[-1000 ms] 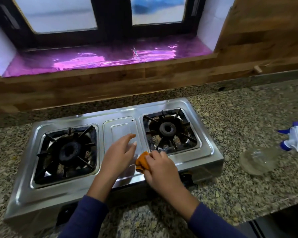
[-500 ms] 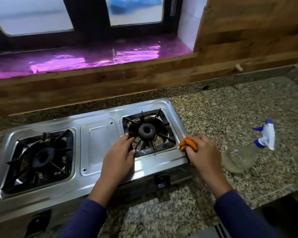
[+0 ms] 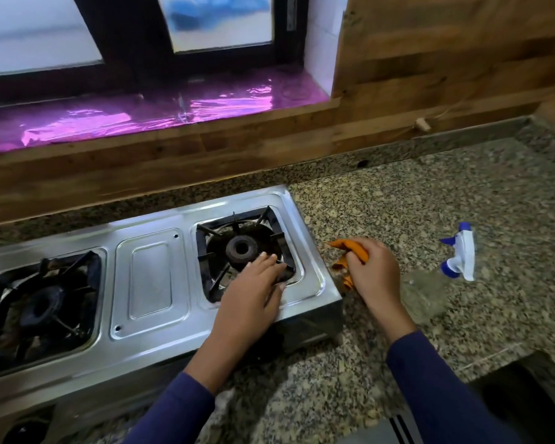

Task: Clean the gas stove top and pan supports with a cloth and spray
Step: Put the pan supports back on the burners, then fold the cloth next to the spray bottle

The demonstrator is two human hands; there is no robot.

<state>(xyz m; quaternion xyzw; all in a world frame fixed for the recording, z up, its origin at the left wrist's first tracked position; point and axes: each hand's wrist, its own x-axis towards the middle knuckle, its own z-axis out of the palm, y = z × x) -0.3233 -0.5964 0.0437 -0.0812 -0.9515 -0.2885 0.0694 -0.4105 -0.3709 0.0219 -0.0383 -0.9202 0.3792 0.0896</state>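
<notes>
The right hand (image 3: 377, 277) has carried the orange cloth (image 3: 353, 248) off the stove (image 3: 148, 283) - from the middle of the front strip, past the right edge, onto the counter (image 3: 398, 213) just beside it. The left hand (image 3: 250, 296) has slid from the centre panel onto the right pan support (image 3: 202, 251) - fingers across its near corner.

Stove top (image 3: 148, 283): shiny silver
Pan supports (image 3: 201, 251): black
Cloth (image 3: 353, 248): orange
Spray bottle (image 3: 458, 261): clear, white head, blue trigger
Countertop (image 3: 414, 203): speckled brown, grey and black
Sleeves (image 3: 446, 379): dark blue
Window sill (image 3: 141, 120): glossy magenta
Wall (image 3: 430, 59): brown wood grain
</notes>
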